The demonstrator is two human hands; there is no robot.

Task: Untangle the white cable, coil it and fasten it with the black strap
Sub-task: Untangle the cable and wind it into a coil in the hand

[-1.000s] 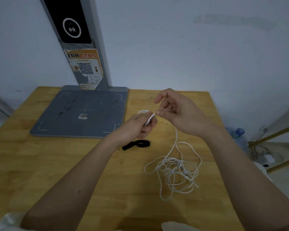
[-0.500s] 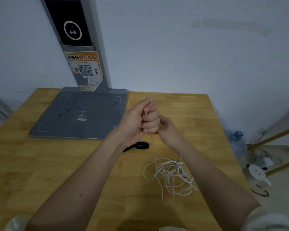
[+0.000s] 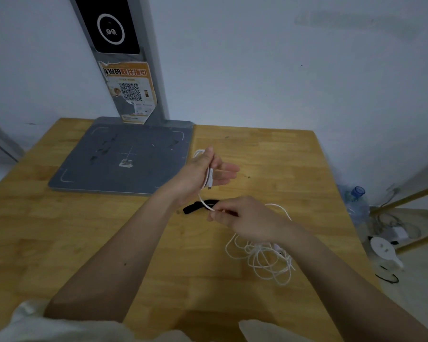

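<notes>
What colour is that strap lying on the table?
Black; the short flat fabric strap shows best in the head view.

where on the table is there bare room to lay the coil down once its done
Bare wood runs left of the forearms, below the grey base plate, and along the far right by the table edge. Crowded: the black strap and the tangled white cable.

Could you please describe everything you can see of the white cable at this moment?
The white cable is thin and flexible, apparently plastic-sheathed. Most of it lies in a loose tangle on the wooden table, near its right side. One strand rises to the right hand, which pinches it, then crosses above the black strap to the left hand, which holds a few short loops; a connector end hangs below them.
</notes>
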